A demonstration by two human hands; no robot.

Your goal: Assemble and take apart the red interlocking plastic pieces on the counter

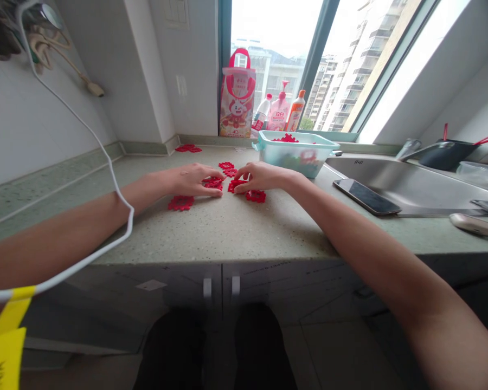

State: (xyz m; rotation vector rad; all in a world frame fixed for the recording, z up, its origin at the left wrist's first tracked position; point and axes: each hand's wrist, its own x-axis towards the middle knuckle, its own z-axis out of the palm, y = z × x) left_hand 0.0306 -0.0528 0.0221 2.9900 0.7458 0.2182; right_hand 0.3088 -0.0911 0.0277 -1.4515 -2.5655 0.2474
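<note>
On the speckled counter (228, 233), my left hand (191, 180) is closed with thumb and fingers around a red toothed plastic piece (213, 183). Facing it, my right hand (264, 175) pinches another red toothed piece (235, 186) between thumb and fingers, a small gap away from the first. One flat red piece (256, 196) lies just below my right hand, and one more (181, 203) lies below my left hand. Beyond the hands are further red pieces (228, 168). The fingers partly cover both held pieces.
A pale teal tub (293, 154) with red and other coloured pieces stands behind my right hand. More red pieces (188, 148) lie near the wall. A phone (366, 196) rests beside the steel sink (415, 179). A white cable (111, 173) hangs across my left forearm.
</note>
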